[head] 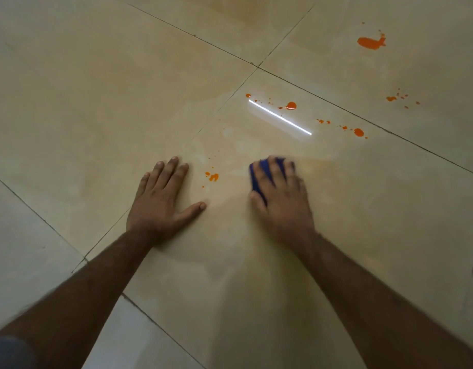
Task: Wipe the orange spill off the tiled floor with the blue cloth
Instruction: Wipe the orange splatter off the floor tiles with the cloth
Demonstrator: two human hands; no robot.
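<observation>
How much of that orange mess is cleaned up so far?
Partly done. The tile around the right hand shows only a faint smear, so that patch looks wiped. That hand presses the blue cloth down; the left hand lies flat. Left: small drops between the hands, splashes beyond, and a big blot far right.

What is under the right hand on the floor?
The blue cloth lies under the right hand, pressed on the tiled floor. Only its left and front edges show; whether orange spill lies beneath it cannot be seen.
</observation>
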